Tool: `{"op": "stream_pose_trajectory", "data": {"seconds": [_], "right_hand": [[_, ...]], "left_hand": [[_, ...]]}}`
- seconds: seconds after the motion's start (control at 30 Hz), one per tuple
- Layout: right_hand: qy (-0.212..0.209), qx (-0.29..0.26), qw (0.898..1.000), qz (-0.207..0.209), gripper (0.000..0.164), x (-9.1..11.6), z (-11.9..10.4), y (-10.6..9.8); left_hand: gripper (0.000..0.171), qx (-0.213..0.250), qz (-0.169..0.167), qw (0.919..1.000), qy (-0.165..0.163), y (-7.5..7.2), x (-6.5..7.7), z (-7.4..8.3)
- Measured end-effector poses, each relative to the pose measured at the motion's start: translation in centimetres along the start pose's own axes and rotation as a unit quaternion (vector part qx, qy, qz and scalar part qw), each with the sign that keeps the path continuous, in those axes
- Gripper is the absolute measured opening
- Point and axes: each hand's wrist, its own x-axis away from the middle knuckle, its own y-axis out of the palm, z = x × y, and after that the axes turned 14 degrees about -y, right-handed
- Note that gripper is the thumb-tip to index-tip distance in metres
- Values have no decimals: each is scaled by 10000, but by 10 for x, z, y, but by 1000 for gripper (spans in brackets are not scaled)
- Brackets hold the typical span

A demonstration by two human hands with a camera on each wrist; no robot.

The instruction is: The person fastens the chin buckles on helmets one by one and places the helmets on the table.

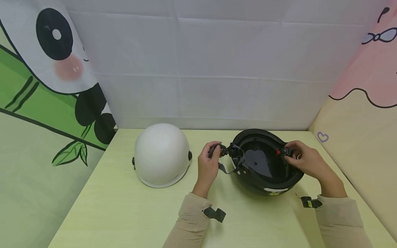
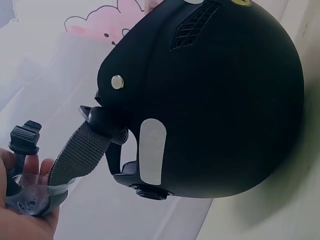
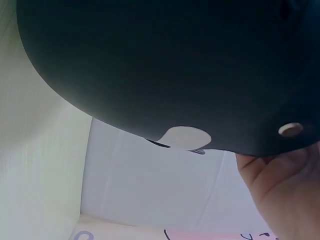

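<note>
A black helmet (image 1: 254, 184) lies upside down on the table, its dark padded inside facing up. My left hand (image 1: 208, 165) is at its left side, gripping the chin strap (image 2: 80, 155); in the left wrist view, a black buckle end (image 2: 25, 136) and a clear plastic piece (image 2: 37, 192) show at the fingers. At the opposite rim, my right hand (image 1: 307, 161) pinches a black buckle with a red part (image 1: 283, 151). In the right wrist view the helmet shell hides that hand's fingertips. The two buckle parts are apart.
A white helmet (image 1: 161, 155) stands dome up on the pale table (image 1: 108, 206), left of my left hand. Behind the table hangs a white sheet (image 1: 217, 69). Cartoon-printed panels flank it, green (image 1: 31, 82) on the left and pink (image 1: 369, 72) on the right.
</note>
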Motion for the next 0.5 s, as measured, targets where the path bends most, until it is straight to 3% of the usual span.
{"op": "stream_pose_trajectory", "data": {"seconds": [0.17, 0.33, 0.5], "right_hand": [[45, -114, 9999, 67, 36, 0, 0, 0], [283, -285, 9992, 74, 36, -1, -2, -2], [456, -574, 9973, 103, 37, -1, -4, -4]], "left_hand": [[25, 504, -516, 9973, -134, 1, -7, -17], [29, 1127, -929, 9891, -188, 1, -8, -17], [34, 1709, -1037, 9791, -380, 2, -8, -11]]}}
